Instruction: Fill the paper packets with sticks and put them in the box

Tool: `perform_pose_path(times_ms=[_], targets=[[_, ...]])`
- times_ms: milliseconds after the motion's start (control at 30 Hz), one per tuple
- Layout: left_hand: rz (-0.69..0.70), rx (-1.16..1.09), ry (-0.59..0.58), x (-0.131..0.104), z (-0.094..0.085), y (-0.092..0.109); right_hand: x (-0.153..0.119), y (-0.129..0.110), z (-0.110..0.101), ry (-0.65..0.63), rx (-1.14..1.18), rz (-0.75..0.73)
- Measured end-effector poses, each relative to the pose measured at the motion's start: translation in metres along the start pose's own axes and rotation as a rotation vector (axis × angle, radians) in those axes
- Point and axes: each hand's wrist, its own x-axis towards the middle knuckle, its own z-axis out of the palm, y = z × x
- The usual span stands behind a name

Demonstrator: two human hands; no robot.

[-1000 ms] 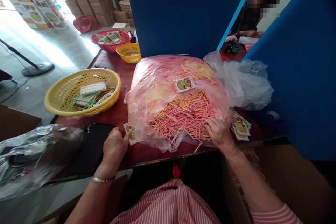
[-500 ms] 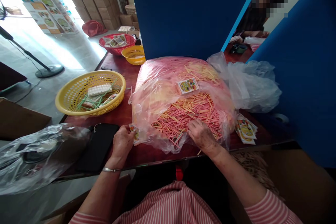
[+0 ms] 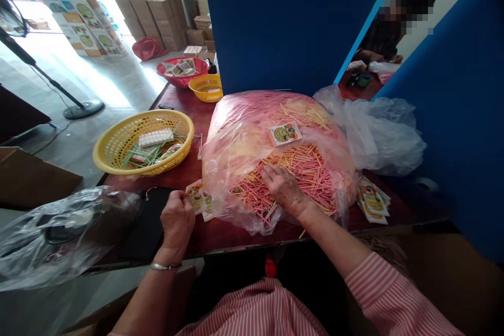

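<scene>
My left hand [image 3: 178,219] pinches a printed packet [image 3: 196,197] at the left edge of a big clear plastic bag [image 3: 232,136]. Another packet lies partly under the bag's edge beside it. Pink and yellow sticks [image 3: 315,173] fill the bag and show through its opening. On these sticks rests my right hand [image 3: 282,188], fingers bent together; whatever its fingertips hold is too small to make out. One printed card [image 3: 284,134] lies on top of the bag. Several more cards [image 3: 373,200] are stacked right of the bag.
A yellow basket [image 3: 103,155] with green sticks and packets stands at the left. Near me are a black phone-like case [image 3: 144,231] and a plastic-wrapped item [image 3: 71,231]. Red [image 3: 183,81] and small yellow baskets [image 3: 202,95] stand behind. A person [image 3: 384,37] shows beyond the blue partition.
My left hand has moved slightly left, drawing a packet out from the bag's edge. My right hand has moved left and up over the sticks. The view has shifted slightly.
</scene>
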Motion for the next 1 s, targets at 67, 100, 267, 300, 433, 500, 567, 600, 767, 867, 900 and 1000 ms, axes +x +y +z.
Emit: perform_pose_path(times_ms=[67,100,267,300,433,500,567,600,767,867,900,1000], targets=[[-0.047,-0.028,0.117,0.004,-0.01,-0.004,0.006,-0.002,0.003,-0.011,-0.027,0.001],[-0.059,-0.041,0.177,0.006,-0.016,-0.006,0.008,-0.003,0.005,-0.01,-0.032,0.008],[-0.048,-0.158,0.415,0.004,-0.042,0.0,0.006,-0.008,0.008,-0.008,-0.082,0.068],[-0.027,-0.205,0.447,0.001,-0.046,0.006,0.006,-0.01,0.009,-0.018,-0.1,0.09],[0.202,-0.455,0.422,-0.014,-0.054,0.032,0.007,-0.014,0.013,-0.019,-0.167,0.171],[0.309,-0.571,0.274,-0.023,-0.051,0.046,0.008,-0.013,0.014,-0.009,-0.178,0.164],[0.349,-0.675,0.075,-0.031,-0.042,0.059,0.009,-0.011,0.015,-0.015,-0.167,0.149],[0.349,-0.723,-0.026,-0.035,-0.037,0.064,0.01,-0.011,0.015,-0.024,-0.162,0.15],[0.233,-0.953,-0.403,-0.054,-0.003,0.087,0.015,-0.011,0.013,-0.08,-0.148,0.189],[0.163,-1.087,-0.553,-0.06,0.013,0.092,0.02,-0.012,0.012,-0.108,-0.126,0.181],[0.155,-1.11,-0.579,-0.062,0.016,0.093,0.021,-0.012,0.012,-0.116,-0.119,0.187],[0.18,-1.076,-0.57,-0.063,0.021,0.094,0.026,-0.012,0.012,-0.134,-0.101,0.216]])
